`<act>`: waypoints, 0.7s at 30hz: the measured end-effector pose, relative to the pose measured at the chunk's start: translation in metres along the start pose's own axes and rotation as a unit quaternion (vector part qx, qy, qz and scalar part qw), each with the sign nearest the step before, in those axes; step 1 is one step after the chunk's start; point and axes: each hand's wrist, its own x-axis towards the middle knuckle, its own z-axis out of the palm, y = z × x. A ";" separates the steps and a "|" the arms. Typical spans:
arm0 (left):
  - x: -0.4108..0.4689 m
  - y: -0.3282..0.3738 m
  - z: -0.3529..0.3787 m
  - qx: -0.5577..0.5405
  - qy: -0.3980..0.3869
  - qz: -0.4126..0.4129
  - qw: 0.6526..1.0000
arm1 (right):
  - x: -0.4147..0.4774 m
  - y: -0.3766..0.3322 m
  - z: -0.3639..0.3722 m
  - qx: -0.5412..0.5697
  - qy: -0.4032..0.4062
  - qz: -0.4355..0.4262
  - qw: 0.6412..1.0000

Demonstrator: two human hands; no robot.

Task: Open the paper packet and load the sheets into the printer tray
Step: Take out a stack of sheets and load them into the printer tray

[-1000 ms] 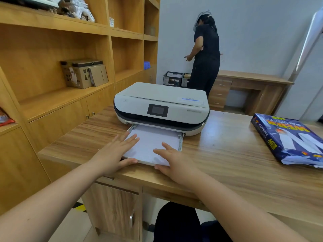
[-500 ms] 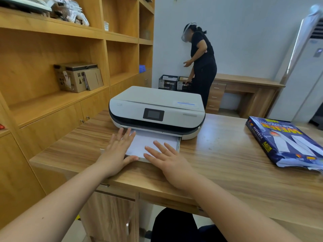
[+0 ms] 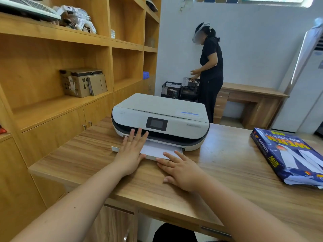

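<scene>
A white printer (image 3: 160, 117) stands on the wooden desk (image 3: 218, 172). Its paper tray (image 3: 150, 156) sticks out only a little from the front, with white sheets (image 3: 157, 149) lying in it. My left hand (image 3: 131, 152) lies flat with fingers spread over the tray's left part, fingertips at the printer's front. My right hand (image 3: 180, 168) rests flat on the desk at the tray's front edge, fingertips touching it. The blue paper packet (image 3: 290, 154) lies at the right of the desk, its near end torn open.
Wooden shelving (image 3: 70, 67) with a cardboard box (image 3: 82, 82) runs along the left. A person in black (image 3: 209, 70) stands at the back by black crates (image 3: 181, 89) and a second desk (image 3: 251, 95). A white air-conditioner unit (image 3: 307, 75) is at the far right.
The tray has slid well into the printer under both hands. My left hand has moved forward to the printer's front. The view has tilted upward.
</scene>
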 end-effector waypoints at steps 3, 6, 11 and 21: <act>-0.003 0.000 0.002 0.069 -0.012 0.049 0.996 | 0.001 0.005 0.002 0.007 0.006 -0.003 1.000; -0.011 -0.005 0.004 0.122 -0.016 0.084 0.989 | 0.003 0.011 0.006 0.026 0.024 -0.003 0.999; -0.015 -0.013 0.010 0.128 -0.051 0.097 0.986 | 0.012 0.020 0.008 0.018 0.019 0.007 1.000; 0.010 -0.013 0.015 0.038 -0.147 0.039 0.988 | 0.026 0.027 0.010 0.010 0.018 0.054 0.998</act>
